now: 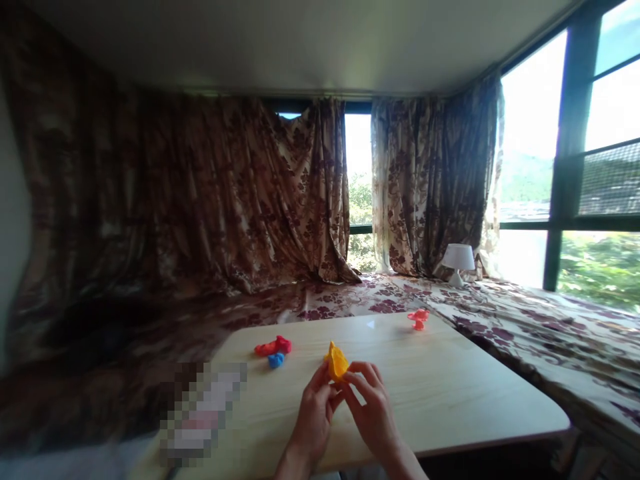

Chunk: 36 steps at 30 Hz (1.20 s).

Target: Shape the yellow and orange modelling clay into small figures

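A lump of yellow modelling clay (337, 361), flattened and pointed at the top, is held up between both hands over the table. My left hand (316, 407) grips its lower left side, fingers closed on it. From the right, the fingertips of my right hand (369, 403) pinch its lower edge. Farther left on the tabletop lie a red lump of modelling clay (273, 346) and a small blue lump (276, 361), close together. Fingers hide the bottom of the yellow piece.
The pale wooden table (465, 387) has rounded corners. Near its far right edge stands a small red-pink object (419, 319). A blurred-out patch (203, 413) covers something at the left edge. Beyond are a white lamp (458, 263), patterned cloth and curtains (280, 200).
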Each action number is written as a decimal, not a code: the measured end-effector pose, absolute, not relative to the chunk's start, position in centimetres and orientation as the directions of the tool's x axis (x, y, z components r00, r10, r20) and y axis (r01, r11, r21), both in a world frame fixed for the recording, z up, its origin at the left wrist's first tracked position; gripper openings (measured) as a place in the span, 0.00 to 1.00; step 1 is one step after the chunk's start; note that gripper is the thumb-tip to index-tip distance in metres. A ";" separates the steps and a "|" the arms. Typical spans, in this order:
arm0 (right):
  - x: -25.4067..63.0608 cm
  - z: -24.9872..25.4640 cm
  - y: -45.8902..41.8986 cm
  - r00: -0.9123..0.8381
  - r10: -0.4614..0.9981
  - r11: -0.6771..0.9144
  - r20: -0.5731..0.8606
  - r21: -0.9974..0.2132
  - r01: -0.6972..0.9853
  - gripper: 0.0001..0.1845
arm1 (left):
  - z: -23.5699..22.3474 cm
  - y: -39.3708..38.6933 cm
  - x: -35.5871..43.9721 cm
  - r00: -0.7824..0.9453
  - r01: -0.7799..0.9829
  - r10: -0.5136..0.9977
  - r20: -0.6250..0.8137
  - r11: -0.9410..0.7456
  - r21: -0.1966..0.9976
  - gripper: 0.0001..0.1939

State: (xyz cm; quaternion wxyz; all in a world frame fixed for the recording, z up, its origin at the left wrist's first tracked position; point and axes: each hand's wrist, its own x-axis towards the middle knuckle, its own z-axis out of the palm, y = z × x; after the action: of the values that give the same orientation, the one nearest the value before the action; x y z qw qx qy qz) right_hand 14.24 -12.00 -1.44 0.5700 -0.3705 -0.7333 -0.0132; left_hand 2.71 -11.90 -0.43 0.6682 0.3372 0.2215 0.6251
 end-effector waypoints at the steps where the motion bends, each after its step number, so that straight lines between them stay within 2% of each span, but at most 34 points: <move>1: 14.2 -1.4 -12.0 -0.099 0.526 0.735 0.845 -0.392 0.554 0.12 | -0.4 -12.1 2.8 0.118 -0.664 0.982 0.150 -0.034 0.747 0.18; 6: 14.1 -1.0 -12.5 -0.181 0.499 0.781 0.847 -0.349 0.517 0.13 | -0.5 -12.3 3.0 0.073 -0.595 0.987 0.146 -0.074 0.800 0.19; 11: 14.2 -1.2 -12.4 -0.133 0.487 0.782 0.863 -0.364 0.506 0.15 | -1.3 -11.6 2.6 0.016 -0.533 0.986 0.166 -0.132 0.836 0.19; 16: 14.4 -1.6 -12.2 -0.082 0.492 0.764 0.867 -0.386 0.516 0.20 | -1.8 -11.5 2.2 -0.008 -0.492 0.983 0.185 -0.165 0.855 0.15; 20: 14.4 -1.8 -12.0 -0.087 0.509 0.753 0.856 -0.394 0.527 0.16 | -1.8 -11.8 2.1 0.023 -0.499 0.979 0.204 -0.165 0.851 0.12; 23: 14.3 -1.8 -12.0 -0.098 0.502 0.755 0.859 -0.380 0.534 0.13 | -1.5 -11.9 2.2 0.047 -0.499 0.970 0.238 -0.184 0.847 0.15; 28: 14.3 -1.4 -12.4 -0.177 0.485 0.771 0.857 -0.323 0.549 0.14 | -1.1 -11.9 2.4 0.010 -0.474 0.968 0.250 -0.215 0.854 0.21; 30: 14.3 -1.4 -12.3 -0.157 0.498 0.766 0.853 -0.347 0.542 0.16 | -1.3 -11.9 2.3 -0.006 -0.475 0.969 0.248 -0.221 0.852 0.20; 34: 14.4 -2.0 -12.0 -0.022 0.562 0.736 0.827 -0.487 0.471 0.23 | -2.2 -11.8 1.9 -0.017 -0.477 0.985 0.173 -0.160 0.864 0.17; 36: 14.4 -2.2 -11.9 -0.030 0.596 0.733 0.802 -0.529 0.427 0.23 | -2.5 -11.8 1.7 -0.013 -0.471 0.987 0.159 -0.146 0.870 0.14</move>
State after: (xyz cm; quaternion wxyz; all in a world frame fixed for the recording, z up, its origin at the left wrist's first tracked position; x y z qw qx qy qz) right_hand 14.40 -11.86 -2.24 0.5971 -0.3581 -0.7143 0.0710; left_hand 1.72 -11.76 -2.45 0.5718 0.4081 0.3162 0.6376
